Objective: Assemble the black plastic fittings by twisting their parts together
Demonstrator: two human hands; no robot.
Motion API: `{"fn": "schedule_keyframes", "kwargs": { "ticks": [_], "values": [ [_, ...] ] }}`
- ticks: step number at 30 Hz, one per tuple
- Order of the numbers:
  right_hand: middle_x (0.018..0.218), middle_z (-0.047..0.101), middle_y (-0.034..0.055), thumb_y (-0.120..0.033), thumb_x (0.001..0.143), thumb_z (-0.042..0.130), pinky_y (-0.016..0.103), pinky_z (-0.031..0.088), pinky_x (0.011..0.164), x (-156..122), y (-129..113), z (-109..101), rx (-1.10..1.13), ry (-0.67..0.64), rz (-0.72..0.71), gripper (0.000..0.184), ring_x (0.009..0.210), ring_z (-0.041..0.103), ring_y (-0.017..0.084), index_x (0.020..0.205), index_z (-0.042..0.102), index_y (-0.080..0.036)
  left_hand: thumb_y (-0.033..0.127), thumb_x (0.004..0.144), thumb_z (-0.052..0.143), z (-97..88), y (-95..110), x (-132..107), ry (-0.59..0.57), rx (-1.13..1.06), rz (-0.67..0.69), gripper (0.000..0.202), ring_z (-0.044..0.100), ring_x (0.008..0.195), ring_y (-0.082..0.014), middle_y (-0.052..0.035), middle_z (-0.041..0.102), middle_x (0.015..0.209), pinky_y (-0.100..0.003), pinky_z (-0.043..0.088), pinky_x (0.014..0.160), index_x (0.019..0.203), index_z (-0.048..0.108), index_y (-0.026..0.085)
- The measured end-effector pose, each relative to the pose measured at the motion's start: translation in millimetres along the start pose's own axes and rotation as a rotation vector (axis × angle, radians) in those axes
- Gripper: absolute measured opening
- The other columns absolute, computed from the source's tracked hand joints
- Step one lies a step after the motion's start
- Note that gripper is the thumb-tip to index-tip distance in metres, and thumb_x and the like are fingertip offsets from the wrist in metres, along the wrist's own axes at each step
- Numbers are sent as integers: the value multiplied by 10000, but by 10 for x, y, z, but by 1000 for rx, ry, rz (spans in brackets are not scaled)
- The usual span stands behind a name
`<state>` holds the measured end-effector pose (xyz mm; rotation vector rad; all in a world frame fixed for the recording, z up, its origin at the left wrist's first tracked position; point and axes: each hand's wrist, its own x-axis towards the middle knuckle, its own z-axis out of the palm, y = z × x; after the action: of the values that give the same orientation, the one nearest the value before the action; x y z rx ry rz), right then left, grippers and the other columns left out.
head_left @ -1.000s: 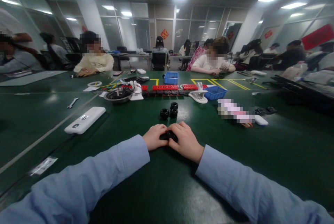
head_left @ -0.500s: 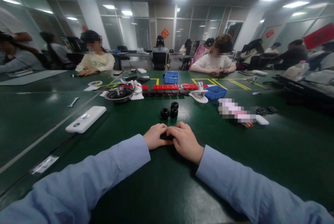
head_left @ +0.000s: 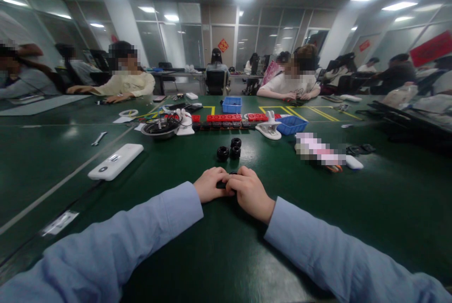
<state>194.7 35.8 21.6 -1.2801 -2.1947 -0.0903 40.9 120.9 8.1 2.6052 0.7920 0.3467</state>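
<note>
Close together at the middle of the green table, my left hand [head_left: 212,184] and my right hand [head_left: 250,192] are both closed around a small black piece [head_left: 221,184]. Most of it is hidden by my fingers, so its kind does not show. My right fingers reach over it and meet the left fingertips. Just beyond my hands stand three small black toy tyres: a left one [head_left: 222,153], a rear one [head_left: 236,143] and a front right one [head_left: 235,153]. Neither hand touches them.
A white power bank [head_left: 116,162] with a cable and a wrench [head_left: 99,139] lie left. Across the table are a metal bowl [head_left: 160,129], red blocks [head_left: 224,118], a white clamp [head_left: 270,126] and blue baskets [head_left: 292,124]. Co-workers sit opposite.
My right fingers have shifted slightly on the black piece, and more of it shows at its far side. My left hand has stayed put. A co-worker at left has stretched out an arm.
</note>
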Motion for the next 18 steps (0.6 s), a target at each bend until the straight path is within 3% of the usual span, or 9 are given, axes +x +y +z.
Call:
{"fn": "schedule_keyframes", "kwargs": {
  "ticks": [10,13,18],
  "values": [
    [1083,634,-21,-113,851,482,325,268,699,-18,-23,-57,-159,-33,-85,218,811,440,165,778,656,-222,494,717,658,1,6,2,25,3,-12,369,521,866,-201,-35,569,917,-335,421,781,915,628,184],
    [1167,592,3,-87,834,447,344,284,753,-30,-64,-97,-164,9,-59,270,885,453,182,913,659,-235,499,729,645,10,-11,4,24,5,14,359,527,898,-208,-35,574,936,-345,424,816,914,635,192],
    [1104,598,59,-152,846,395,346,319,793,-35,-42,-132,-41,122,70,286,922,477,200,1064,579,-182,495,708,672,31,-48,10,25,-2,14,433,524,948,-227,-51,582,997,-372,416,861,1006,610,186]
  ]
}}
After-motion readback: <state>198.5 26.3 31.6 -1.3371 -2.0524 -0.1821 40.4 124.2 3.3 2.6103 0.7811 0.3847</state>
